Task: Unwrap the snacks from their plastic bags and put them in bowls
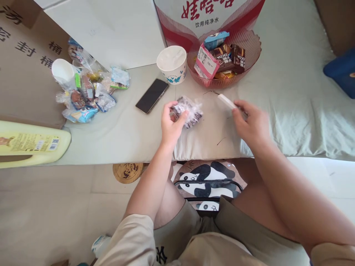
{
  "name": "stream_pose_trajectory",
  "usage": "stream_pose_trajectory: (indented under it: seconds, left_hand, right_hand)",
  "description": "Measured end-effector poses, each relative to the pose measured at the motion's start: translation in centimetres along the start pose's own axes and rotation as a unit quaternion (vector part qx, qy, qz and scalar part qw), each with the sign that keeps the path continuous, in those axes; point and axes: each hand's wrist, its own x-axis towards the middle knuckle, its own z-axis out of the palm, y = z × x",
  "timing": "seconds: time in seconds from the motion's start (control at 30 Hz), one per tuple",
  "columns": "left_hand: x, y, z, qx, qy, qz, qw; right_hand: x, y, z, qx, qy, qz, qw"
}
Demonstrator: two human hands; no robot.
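In the head view, my left hand [173, 123] is closed around a crinkled clear plastic packet [189, 111] with dark contents, thumb on top. What is inside is too blurred to name. My right hand [251, 123] pinches a slim white-handled tool [226, 101], its thin dark tip pointing up and left toward the bowl. The tool's exact kind does not show. Packet and tool are apart, both over the cloth-covered surface. A pink ribbed bowl [252, 55] of wrapped snacks stands just beyond the tool.
A white paper cup [177, 75] and a black phone [152, 96] lie ahead of my left hand. Farther left is a heap of snack wrappers [87, 92], with a yellow jug [36, 142] near the edge. Boxes [108, 29] line the back. A blue object [342, 72] is at right.
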Motion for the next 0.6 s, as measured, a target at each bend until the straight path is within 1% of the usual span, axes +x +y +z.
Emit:
stream_pose_trajectory:
  seconds: [0.03,0.07,0.13,0.2,0.27,0.3,0.37,0.43,0.47,0.53,0.57,0.6]
  left_hand:
    - [-0.2,0.4,0.1,0.026,0.001,0.019,0.999]
    - [-0.3,0.7,0.1,0.051,0.01,0.038,0.998]
    - [-0.3,1.1,0.1,0.079,0.026,0.054,0.995]
    - [0.0,1.2,0.0,0.044,0.026,0.02,0.998]
    - [0.2,1.2,-0.1,-0.028,0.008,-0.034,0.999]
    - [0.2,1.2,-0.1,-0.055,-0.007,-0.051,0.997]
    - [0.1,1.4,-0.2,-0.067,-0.051,-0.057,0.995]
    - [-0.2,1.7,-0.4,-0.04,-0.095,-0.05,0.993]
    - [-0.3,1.8,-0.5,-0.036,-0.105,-0.055,0.992]
    - [-0.1,1.9,-0.8,-0.072,-0.096,-0.086,0.989]
    - [0.1,1.7,-1.0,-0.107,-0.078,-0.11,0.985]
    - [0.4,1.4,-1.3,-0.141,-0.055,-0.136,0.979]
  right_hand:
    - [0.0,0.3,0.1,-0.011,0.022,-0.028,0.999]
    - [0.0,0.4,0.2,-0.016,0.031,-0.057,0.998]
    - [-0.2,0.2,0.6,-0.012,0.014,-0.113,0.993]
    - [-0.6,-0.3,1.1,0.002,-0.023,-0.158,0.987]
    - [-0.9,-0.8,1.6,0.021,-0.064,-0.189,0.98]
    - [-1.0,-1.0,1.9,0.033,-0.084,-0.199,0.976]
    - [-1.1,-1.2,2.5,0.053,-0.116,-0.205,0.97]
    - [-1.1,-1.3,2.8,0.063,-0.135,-0.195,0.969]
    - [-1.1,-1.3,2.9,0.066,-0.142,-0.188,0.969]
    - [-1.0,-1.3,2.7,0.075,-0.152,-0.18,0.969]
    - [-0.9,-1.2,2.5,0.079,-0.145,-0.174,0.971]
    - [-0.8,-1.1,2.1,0.08,-0.122,-0.163,0.976]
